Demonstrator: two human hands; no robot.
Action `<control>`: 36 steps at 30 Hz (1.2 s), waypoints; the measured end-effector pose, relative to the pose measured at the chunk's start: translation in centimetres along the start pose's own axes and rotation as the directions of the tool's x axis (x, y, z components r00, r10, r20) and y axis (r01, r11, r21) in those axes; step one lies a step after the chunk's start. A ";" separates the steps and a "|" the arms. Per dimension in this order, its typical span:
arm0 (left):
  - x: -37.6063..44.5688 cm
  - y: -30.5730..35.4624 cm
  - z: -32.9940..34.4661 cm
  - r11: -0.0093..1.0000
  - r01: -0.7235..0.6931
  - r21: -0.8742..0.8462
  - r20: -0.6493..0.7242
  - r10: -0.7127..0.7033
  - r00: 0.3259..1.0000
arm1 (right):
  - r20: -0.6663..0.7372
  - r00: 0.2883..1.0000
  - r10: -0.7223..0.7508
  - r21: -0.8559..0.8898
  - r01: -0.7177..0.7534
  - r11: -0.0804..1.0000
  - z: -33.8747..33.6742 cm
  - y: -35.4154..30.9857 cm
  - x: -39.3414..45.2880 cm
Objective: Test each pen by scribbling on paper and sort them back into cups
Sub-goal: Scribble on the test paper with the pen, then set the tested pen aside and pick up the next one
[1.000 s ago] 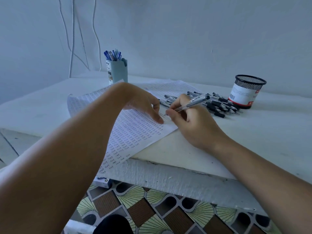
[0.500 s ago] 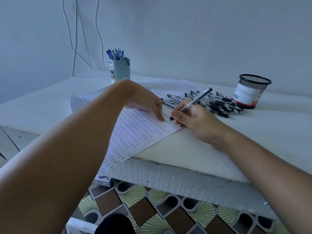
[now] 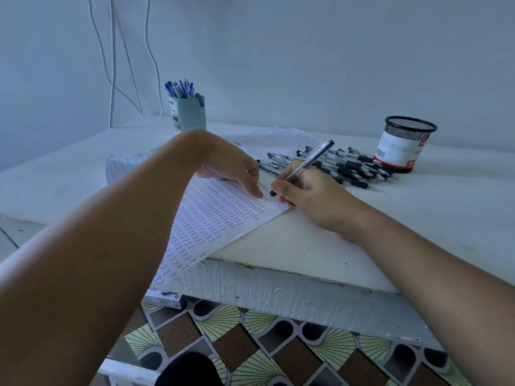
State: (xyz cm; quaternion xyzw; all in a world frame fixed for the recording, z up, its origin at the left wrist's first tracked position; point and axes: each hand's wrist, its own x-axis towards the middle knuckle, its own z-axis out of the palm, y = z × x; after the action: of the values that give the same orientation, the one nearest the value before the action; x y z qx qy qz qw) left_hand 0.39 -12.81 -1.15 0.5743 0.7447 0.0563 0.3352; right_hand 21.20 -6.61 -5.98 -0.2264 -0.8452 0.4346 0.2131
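So the right hand (image 3: 312,196) has its fingers pinched round a pen (image 3: 302,167), tip down on the paper (image 3: 211,218) near its right edge, barrel tilted up and back. The left hand (image 3: 231,168) lies on the sheet just beside the tip, fingers fairly straight, pinning it flat. A pile of black pens (image 3: 354,167) sits behind the hands, next to a black mesh cup (image 3: 404,143); a pale blue cup (image 3: 189,112) with blue pens (image 3: 179,89) stands further left on the white table (image 3: 446,213)

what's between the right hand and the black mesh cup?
Head view: a loose pile of black-grip pens lies on the table between the right hand, which grips a pen, and the black mesh cup.
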 end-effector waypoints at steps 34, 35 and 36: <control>0.0 -0.1 0.0 1.000 -0.004 -0.029 0.007 0.004 1.000 | -0.010 1.000 -0.006 -0.041 0.006 0.999 -0.1 0.0 0.1; -0.1 0.0 0.0 1.000 -0.004 -0.029 0.006 0.004 1.000 | -0.009 1.000 -0.006 -0.058 0.006 0.998 -0.1 0.0 0.1; -0.1 0.0 0.0 1.000 -0.003 -0.031 0.006 0.003 1.000 | -0.008 1.000 -0.005 -0.070 0.005 0.998 -0.1 0.0 0.0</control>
State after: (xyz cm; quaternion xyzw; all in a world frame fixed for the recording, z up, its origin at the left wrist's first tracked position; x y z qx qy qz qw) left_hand 0.37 -12.90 -1.13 0.5704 0.7418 0.0666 0.3463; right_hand 21.22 -6.53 -5.95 -0.2335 -0.8596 0.4032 0.2097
